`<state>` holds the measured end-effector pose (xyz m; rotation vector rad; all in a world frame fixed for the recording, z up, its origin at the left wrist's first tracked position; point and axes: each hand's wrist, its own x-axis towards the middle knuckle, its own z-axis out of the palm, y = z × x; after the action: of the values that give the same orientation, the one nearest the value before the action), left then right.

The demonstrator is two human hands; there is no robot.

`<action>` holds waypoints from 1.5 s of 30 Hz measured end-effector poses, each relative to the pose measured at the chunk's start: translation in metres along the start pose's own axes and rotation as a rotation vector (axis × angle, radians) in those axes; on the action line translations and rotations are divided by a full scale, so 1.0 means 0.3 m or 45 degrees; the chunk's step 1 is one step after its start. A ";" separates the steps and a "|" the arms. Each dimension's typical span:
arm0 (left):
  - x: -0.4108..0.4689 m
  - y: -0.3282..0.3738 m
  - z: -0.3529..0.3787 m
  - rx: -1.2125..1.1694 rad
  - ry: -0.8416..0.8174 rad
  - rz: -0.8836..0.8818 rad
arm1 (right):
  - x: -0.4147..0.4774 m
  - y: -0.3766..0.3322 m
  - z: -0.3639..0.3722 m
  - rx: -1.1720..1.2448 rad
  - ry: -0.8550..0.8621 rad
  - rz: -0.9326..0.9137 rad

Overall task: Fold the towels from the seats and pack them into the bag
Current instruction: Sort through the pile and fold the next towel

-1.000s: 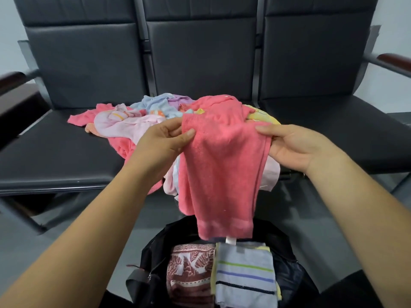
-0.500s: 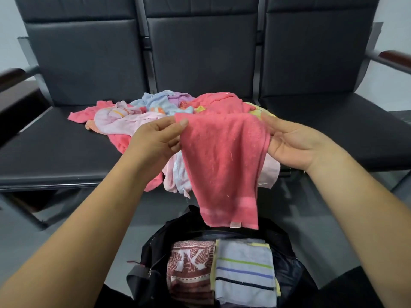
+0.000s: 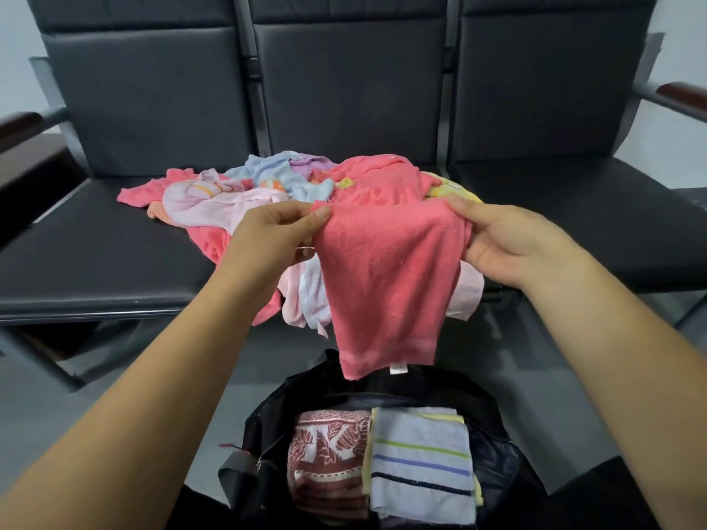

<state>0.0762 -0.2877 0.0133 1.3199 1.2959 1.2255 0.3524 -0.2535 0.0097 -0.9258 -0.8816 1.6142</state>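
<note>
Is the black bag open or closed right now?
Open. The black bag gapes upward, showing a folded red leaf-patterned towel and a folded blue striped towel side by side inside.

Soft, even indoor light, faint shadows, slight blur overall, wide-angle bending at the edges.
</note>
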 end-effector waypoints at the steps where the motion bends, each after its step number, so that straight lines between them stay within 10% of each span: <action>1: -0.001 -0.002 0.004 -0.073 -0.029 -0.025 | 0.007 -0.001 -0.008 0.097 -0.060 0.031; 5: -0.014 -0.013 0.018 -0.267 -0.130 -0.037 | 0.016 0.001 -0.021 0.003 -0.176 0.015; 9: -0.009 -0.017 0.012 -0.061 0.021 0.087 | 0.000 0.000 -0.007 -0.379 0.343 -0.179; 13: -0.017 -0.002 0.022 -0.072 0.096 0.140 | -0.006 0.004 0.001 -0.554 0.386 -0.307; 20: -0.031 0.017 0.034 -0.211 0.102 0.188 | -0.041 0.001 0.034 -0.458 0.251 -0.435; 26: -0.020 0.014 0.013 0.159 -0.340 0.239 | -0.055 -0.025 0.043 -0.260 -0.060 -0.415; 31: -0.003 -0.005 0.010 0.216 -0.255 0.136 | -0.042 -0.001 0.022 -0.880 -0.199 -0.283; 41: -0.013 0.000 0.000 0.530 -0.380 0.073 | -0.024 0.045 0.032 -0.748 -0.100 -0.022; 45: -0.006 -0.005 0.002 0.937 -0.329 0.254 | -0.049 0.023 0.034 -1.246 -0.240 0.023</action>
<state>0.0766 -0.2896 0.0116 2.0905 1.5098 0.6687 0.3430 -0.2703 0.0101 -1.4360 -1.8710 1.2562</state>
